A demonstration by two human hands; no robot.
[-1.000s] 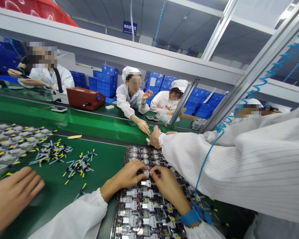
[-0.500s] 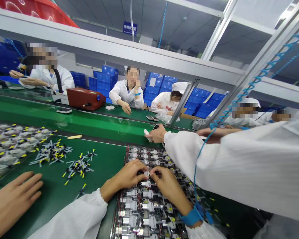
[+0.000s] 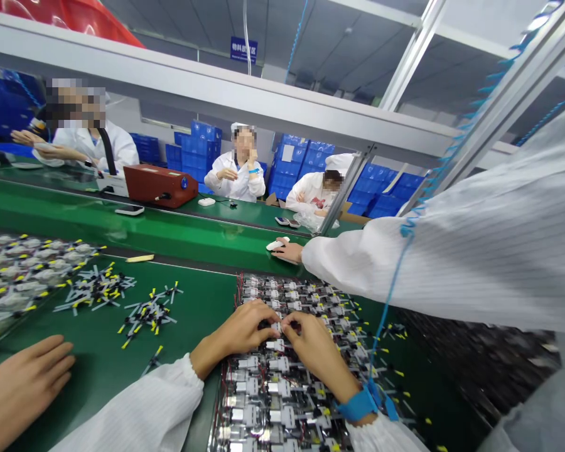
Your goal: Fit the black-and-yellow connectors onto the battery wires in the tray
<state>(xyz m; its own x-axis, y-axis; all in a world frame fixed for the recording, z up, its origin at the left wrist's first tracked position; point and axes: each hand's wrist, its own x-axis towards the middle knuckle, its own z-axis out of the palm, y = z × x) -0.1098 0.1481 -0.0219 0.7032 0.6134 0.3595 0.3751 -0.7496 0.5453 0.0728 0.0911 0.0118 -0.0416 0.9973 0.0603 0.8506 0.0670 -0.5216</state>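
A clear tray (image 3: 252, 384) filled with rows of small white and silver parts with thin red wires lies on the green table. Over its upper middle, my left hand (image 3: 247, 329) comes in from the left, thumb and fingers pinched at one of the parts. Close beside it, my right hand (image 3: 313, 345), with a blue wrist strap (image 3: 358, 403), pinches at the same spot. What lies between the fingertips is too small to make out. Both sleeves are white.
Another person's hand (image 3: 26, 383) rests at the left. Beyond the tray, a co-worker's hand (image 3: 289, 251) touches a white device (image 3: 277, 243) on the green conveyor (image 3: 179, 235). Loose yellow-tipped parts (image 3: 98, 287) and another filled tray (image 3: 23, 270) lie left. A blue cord (image 3: 387, 301) hangs at right.
The co-worker's hand has lowered the white device onto the conveyor, and that arm has shifted up and away. The dark phone-like device has moved right. My hands remain nearly in place.
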